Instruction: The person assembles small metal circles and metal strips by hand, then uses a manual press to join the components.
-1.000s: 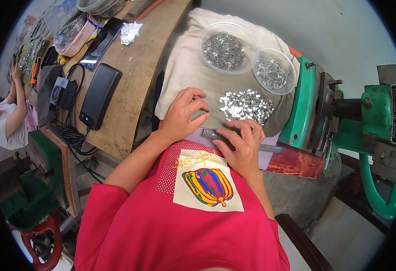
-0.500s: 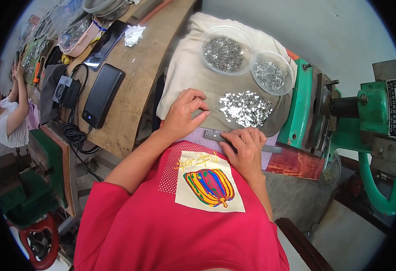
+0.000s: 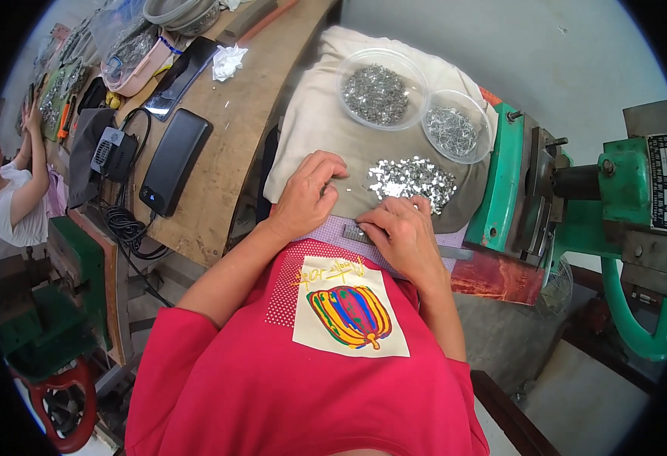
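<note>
My left hand [image 3: 308, 190] rests on the cloth-covered work surface, fingers loosely curled and thumb apart from them, with nothing visible in the grasp. A tiny silver piece [image 3: 349, 189] lies just beyond its fingertips. My right hand [image 3: 406, 234] is bent over a short dark grey metal bar [image 3: 357, 234], fingers closed at the bar's far edge. Whatever those fingers pinch, if anything, is hidden. The bar lies on purple checked cloth [image 3: 326, 231] close to my body. Right beyond my right hand spreads a loose heap of small shiny metal pieces [image 3: 409, 179].
Two round clear tubs of small metal parts, a larger one [image 3: 345, 99] and a smaller one [image 3: 490, 137], stand behind the heap. A green hand press [image 3: 501, 178] borders the right. On the wooden table [image 3: 231, 125] lies a black power bank [image 3: 177, 163]. Another person [image 3: 25, 190] sits far left.
My right hand has shifted left and away from me, its fingers now closer to the heap. My left hand's thumb has drawn back, and a tiny silver piece shows beyond it.
</note>
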Demonstrator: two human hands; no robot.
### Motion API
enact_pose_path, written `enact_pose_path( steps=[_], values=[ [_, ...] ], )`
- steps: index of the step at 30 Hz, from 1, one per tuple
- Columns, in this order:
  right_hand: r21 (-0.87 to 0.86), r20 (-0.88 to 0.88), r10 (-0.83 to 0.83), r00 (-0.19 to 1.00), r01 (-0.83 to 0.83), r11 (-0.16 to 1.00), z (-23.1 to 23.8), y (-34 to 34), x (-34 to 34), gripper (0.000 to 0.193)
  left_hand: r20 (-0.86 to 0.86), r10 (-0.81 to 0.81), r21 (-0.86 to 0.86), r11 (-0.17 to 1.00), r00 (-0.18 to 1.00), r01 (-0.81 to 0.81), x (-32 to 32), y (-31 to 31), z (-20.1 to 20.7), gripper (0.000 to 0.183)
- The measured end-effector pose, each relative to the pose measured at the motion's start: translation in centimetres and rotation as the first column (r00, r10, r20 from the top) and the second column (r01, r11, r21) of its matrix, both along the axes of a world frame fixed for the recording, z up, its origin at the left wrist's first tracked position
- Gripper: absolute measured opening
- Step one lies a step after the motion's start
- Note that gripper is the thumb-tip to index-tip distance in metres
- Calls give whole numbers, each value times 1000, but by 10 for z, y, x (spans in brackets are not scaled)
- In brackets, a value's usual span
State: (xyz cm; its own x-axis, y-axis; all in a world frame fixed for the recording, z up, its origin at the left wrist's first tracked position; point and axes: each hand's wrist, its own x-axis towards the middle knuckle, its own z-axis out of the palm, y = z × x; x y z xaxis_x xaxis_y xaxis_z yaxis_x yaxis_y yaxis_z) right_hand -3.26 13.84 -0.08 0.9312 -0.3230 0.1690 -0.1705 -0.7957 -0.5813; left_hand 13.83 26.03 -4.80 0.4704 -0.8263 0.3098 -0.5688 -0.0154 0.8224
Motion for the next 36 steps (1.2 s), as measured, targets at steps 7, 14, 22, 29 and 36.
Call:
enact_pose_path(
  steps=[7,14,22,29,36],
  values=[
    [-114,-54,101,993,-107,988,2,-4,11,5,-22,25,43,999,999,-24,-1,1,1,20],
    [-39,46,-4,999,5,999,-1,-4,1,9,12,16,28,999,1000,-16,0,2,2,18],
    [4,57,-21,998,21,1000,6,17,-2,15,69,-25,56,998,997,21,0,3,5,17],
    [-28,19,-110,994,111,993,7,18,-7,15,-45,-2,60,998,999,5,-4,10,4,22],
    [-72,97,-248,964,256,964,-3,1,5,17,8,-18,50,999,1000,17,-7,22,0,29]
  ],
)
